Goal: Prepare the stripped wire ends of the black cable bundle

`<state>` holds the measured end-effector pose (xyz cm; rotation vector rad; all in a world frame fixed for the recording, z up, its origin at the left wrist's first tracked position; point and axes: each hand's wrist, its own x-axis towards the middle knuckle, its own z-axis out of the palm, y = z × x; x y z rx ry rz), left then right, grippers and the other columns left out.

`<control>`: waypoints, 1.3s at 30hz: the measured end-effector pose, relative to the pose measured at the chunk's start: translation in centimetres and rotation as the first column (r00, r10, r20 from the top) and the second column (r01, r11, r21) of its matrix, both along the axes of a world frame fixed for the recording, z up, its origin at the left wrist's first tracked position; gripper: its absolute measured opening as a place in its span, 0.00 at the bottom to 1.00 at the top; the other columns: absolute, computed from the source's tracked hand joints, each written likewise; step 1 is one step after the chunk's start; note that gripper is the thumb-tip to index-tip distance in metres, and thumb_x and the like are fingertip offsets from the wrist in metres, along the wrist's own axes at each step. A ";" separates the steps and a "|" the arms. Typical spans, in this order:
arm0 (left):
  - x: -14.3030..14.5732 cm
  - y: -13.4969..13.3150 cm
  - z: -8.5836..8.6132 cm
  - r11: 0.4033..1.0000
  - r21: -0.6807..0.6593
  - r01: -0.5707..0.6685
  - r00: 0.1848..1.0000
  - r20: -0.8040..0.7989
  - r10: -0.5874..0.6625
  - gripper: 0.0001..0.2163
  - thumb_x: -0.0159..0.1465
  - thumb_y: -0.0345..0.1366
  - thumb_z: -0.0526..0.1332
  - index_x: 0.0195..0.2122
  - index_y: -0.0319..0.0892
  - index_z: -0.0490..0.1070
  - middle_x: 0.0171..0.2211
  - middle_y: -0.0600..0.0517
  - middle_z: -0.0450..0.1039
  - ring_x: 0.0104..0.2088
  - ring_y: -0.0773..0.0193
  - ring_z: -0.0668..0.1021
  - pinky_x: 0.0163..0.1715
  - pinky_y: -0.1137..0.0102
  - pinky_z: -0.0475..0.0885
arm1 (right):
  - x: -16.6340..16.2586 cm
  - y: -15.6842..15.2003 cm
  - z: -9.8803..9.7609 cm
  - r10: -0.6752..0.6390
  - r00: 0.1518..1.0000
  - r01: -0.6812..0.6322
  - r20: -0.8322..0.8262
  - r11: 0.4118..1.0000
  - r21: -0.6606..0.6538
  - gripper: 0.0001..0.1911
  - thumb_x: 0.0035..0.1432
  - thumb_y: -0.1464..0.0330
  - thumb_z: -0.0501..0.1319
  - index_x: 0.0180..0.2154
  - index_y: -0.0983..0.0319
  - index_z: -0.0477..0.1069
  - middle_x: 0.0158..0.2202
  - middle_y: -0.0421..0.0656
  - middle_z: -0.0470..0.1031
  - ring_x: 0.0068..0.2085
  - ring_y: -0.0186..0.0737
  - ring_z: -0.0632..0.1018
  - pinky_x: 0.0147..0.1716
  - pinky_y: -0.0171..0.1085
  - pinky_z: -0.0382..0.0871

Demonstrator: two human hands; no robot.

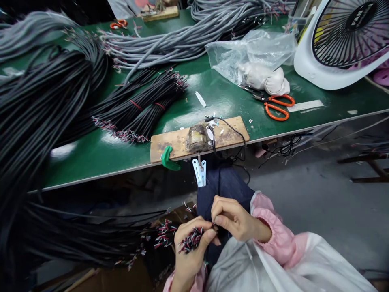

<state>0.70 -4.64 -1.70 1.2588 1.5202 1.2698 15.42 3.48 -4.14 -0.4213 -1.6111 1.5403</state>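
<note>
Below the table edge, over my lap, my left hand [190, 247] is closed round a bundle of black cables whose stripped coloured wire ends [190, 240] stick out above my fingers. My right hand [234, 219] pinches one cable end at the top of that bundle, thumb and forefinger pressed together. The black cables [75, 235] trail off to the left under the table. Both wrists wear pink sleeve covers.
A wooden board [231, 134] with a brown lump of a fixture [197, 138] is clamped to the green table's [91, 158] front edge by a green clamp [168, 159]. Black and grey cable bundles [136, 109] cover the left. Orange scissors [277, 106], a plastic bag [252, 52] and a white fan [340, 44] lie right.
</note>
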 end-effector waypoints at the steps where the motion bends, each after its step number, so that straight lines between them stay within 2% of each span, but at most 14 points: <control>1: -0.1 0.0 0.1 1.000 -0.001 -0.002 1.000 0.003 0.002 0.07 0.62 0.35 0.69 0.25 0.45 0.80 0.17 0.56 0.77 0.17 0.62 0.78 0.25 0.70 0.74 | 0.0 -0.1 -0.1 0.010 1.000 -0.010 -0.005 1.000 -0.016 0.19 0.73 0.58 0.53 0.32 0.61 0.67 0.29 0.42 0.68 0.32 0.38 0.70 0.33 0.37 0.66; 7: -0.3 0.0 0.1 0.999 -0.026 -0.044 0.996 0.076 0.046 0.09 0.65 0.34 0.67 0.26 0.45 0.79 0.16 0.58 0.76 0.17 0.67 0.77 0.26 0.73 0.71 | -0.1 -0.3 -0.6 -0.004 1.000 0.007 0.012 0.978 -0.209 0.20 0.72 0.53 0.55 0.38 0.63 0.70 0.33 0.43 0.70 0.33 0.36 0.72 0.33 0.35 0.67; 8: -0.4 -0.1 0.1 0.998 -0.036 -0.042 0.997 0.071 0.044 0.09 0.65 0.34 0.66 0.27 0.45 0.78 0.16 0.59 0.76 0.17 0.67 0.77 0.27 0.73 0.71 | -0.2 -0.2 -0.6 -0.006 1.000 0.010 0.020 0.982 -0.190 0.21 0.71 0.51 0.55 0.38 0.63 0.71 0.33 0.42 0.70 0.33 0.36 0.72 0.33 0.35 0.67; 10: -0.4 -0.3 0.0 0.998 -0.055 -0.035 0.998 0.052 0.038 0.10 0.66 0.35 0.66 0.26 0.45 0.78 0.16 0.59 0.75 0.18 0.67 0.77 0.28 0.73 0.70 | -0.6 -0.1 -0.5 -0.031 0.999 0.034 0.038 0.997 -0.072 0.23 0.71 0.51 0.54 0.34 0.62 0.70 0.29 0.41 0.70 0.31 0.37 0.69 0.32 0.36 0.65; 13: -0.5 -0.5 -0.2 0.996 -0.080 -0.032 0.998 0.053 0.037 0.11 0.66 0.35 0.66 0.25 0.45 0.77 0.16 0.59 0.74 0.18 0.67 0.75 0.27 0.72 0.69 | -1.1 -0.1 0.0 -0.096 0.991 0.086 0.089 0.990 0.111 0.24 0.75 0.56 0.48 0.28 0.60 0.64 0.26 0.42 0.68 0.31 0.39 0.67 0.34 0.39 0.65; 15: -0.5 -0.5 -0.2 0.996 -0.087 -0.036 0.997 0.062 0.041 0.11 0.66 0.36 0.66 0.25 0.44 0.77 0.16 0.59 0.73 0.17 0.67 0.75 0.25 0.72 0.68 | -1.2 -0.2 0.3 -0.108 0.987 0.090 0.118 0.985 0.146 0.22 0.76 0.57 0.46 0.30 0.60 0.63 0.27 0.43 0.68 0.32 0.40 0.67 0.35 0.41 0.66; 18: -0.4 -0.5 -0.2 0.996 -0.080 -0.047 0.997 0.058 0.052 0.12 0.66 0.36 0.66 0.24 0.44 0.77 0.16 0.58 0.73 0.18 0.66 0.75 0.25 0.71 0.68 | -1.1 -0.4 0.1 -0.071 0.992 0.061 0.104 0.993 0.097 0.21 0.75 0.57 0.47 0.32 0.60 0.64 0.28 0.42 0.68 0.32 0.40 0.68 0.36 0.41 0.67; 22: -0.4 -0.5 -0.2 0.995 -0.085 -0.042 0.996 0.076 0.049 0.12 0.67 0.36 0.65 0.24 0.44 0.75 0.16 0.58 0.73 0.18 0.67 0.74 0.27 0.72 0.68 | -0.7 -0.3 -0.7 -0.039 0.998 0.045 0.055 0.993 -0.113 0.18 0.73 0.55 0.52 0.38 0.62 0.68 0.33 0.44 0.70 0.33 0.38 0.70 0.34 0.37 0.68; 24: -0.4 -0.5 -0.1 0.995 -0.089 -0.039 0.996 0.076 0.046 0.12 0.66 0.36 0.65 0.25 0.44 0.75 0.16 0.59 0.73 0.18 0.67 0.74 0.27 0.72 0.68 | -0.6 -0.1 -0.9 -0.042 0.997 0.051 0.065 0.986 -0.156 0.20 0.71 0.53 0.54 0.38 0.63 0.70 0.33 0.43 0.70 0.32 0.37 0.71 0.33 0.36 0.67; 27: -0.3 -0.2 0.1 0.997 -0.069 -0.041 0.998 0.051 0.045 0.11 0.66 0.35 0.66 0.24 0.44 0.76 0.15 0.59 0.72 0.17 0.68 0.74 0.26 0.72 0.68 | -0.7 0.2 -0.7 -0.011 0.995 0.014 0.096 0.999 -0.032 0.25 0.72 0.50 0.53 0.30 0.62 0.69 0.27 0.40 0.68 0.29 0.36 0.68 0.30 0.36 0.64; 29: -0.3 0.0 0.3 0.997 -0.057 -0.049 0.998 0.037 0.051 0.12 0.65 0.35 0.66 0.24 0.44 0.75 0.15 0.59 0.71 0.17 0.68 0.73 0.25 0.73 0.67 | -0.9 0.3 -0.3 -0.029 0.996 0.021 0.087 0.996 0.092 0.26 0.74 0.53 0.49 0.26 0.61 0.65 0.23 0.39 0.66 0.27 0.36 0.66 0.30 0.37 0.63; 32: -0.2 0.2 0.6 0.997 -0.059 -0.045 0.999 0.009 0.046 0.13 0.65 0.35 0.66 0.22 0.44 0.73 0.15 0.60 0.70 0.18 0.69 0.72 0.26 0.73 0.67 | -1.2 0.2 0.2 -0.102 0.992 0.086 0.072 0.975 0.203 0.23 0.76 0.60 0.48 0.27 0.59 0.62 0.24 0.41 0.66 0.29 0.39 0.66 0.32 0.39 0.63; 35: -0.2 0.1 0.6 0.997 -0.067 -0.034 0.999 0.017 0.036 0.14 0.66 0.35 0.66 0.22 0.44 0.73 0.15 0.59 0.70 0.18 0.68 0.72 0.26 0.73 0.66 | -1.1 0.0 0.3 -0.112 0.990 0.096 0.079 0.978 0.186 0.17 0.74 0.63 0.50 0.32 0.60 0.66 0.27 0.43 0.69 0.31 0.40 0.68 0.34 0.39 0.66; 39: -0.1 -0.3 0.3 0.994 -0.097 -0.047 0.994 0.089 0.056 0.13 0.67 0.36 0.65 0.23 0.44 0.73 0.16 0.59 0.70 0.18 0.69 0.72 0.25 0.74 0.65 | -0.6 0.0 -0.1 -0.125 0.990 0.123 0.071 0.992 0.024 0.13 0.73 0.65 0.53 0.39 0.63 0.72 0.33 0.45 0.73 0.34 0.39 0.72 0.35 0.37 0.68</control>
